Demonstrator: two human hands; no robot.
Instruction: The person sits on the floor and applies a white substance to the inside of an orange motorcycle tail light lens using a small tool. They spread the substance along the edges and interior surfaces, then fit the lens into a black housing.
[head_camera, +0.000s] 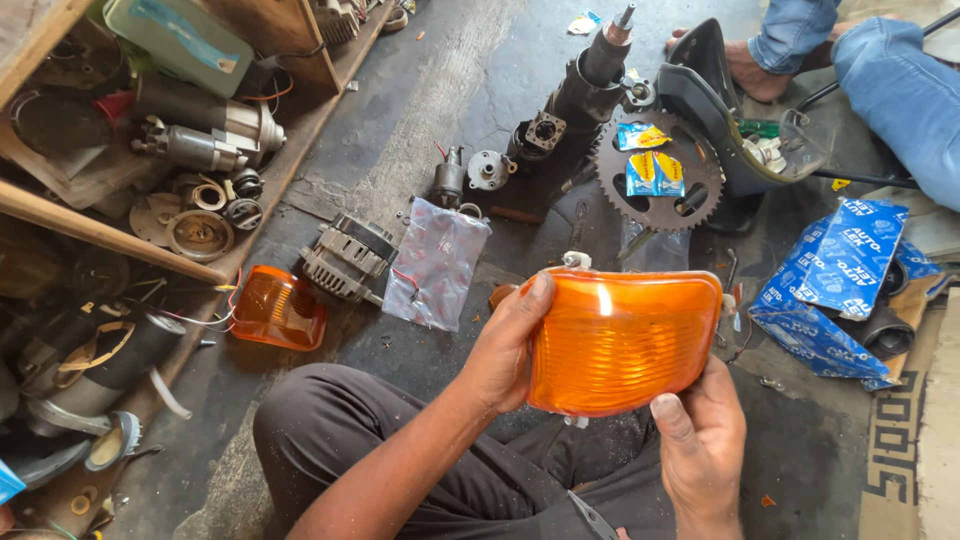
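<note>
vehicle repair workshop: sprocket (655, 180), alternator (348, 257), starter motors (205, 135) on floor.

The person wears dark grey-brown trousers (350, 440) of plain cloth, creased at the knee, which fill the view from seven to five o'clock. Both forearms are bare, with no sleeves showing. The left hand (505, 350) and the right hand (700, 440) wear no gloves, rings or watch. The nails are short, and grime marks the fingers.
</note>
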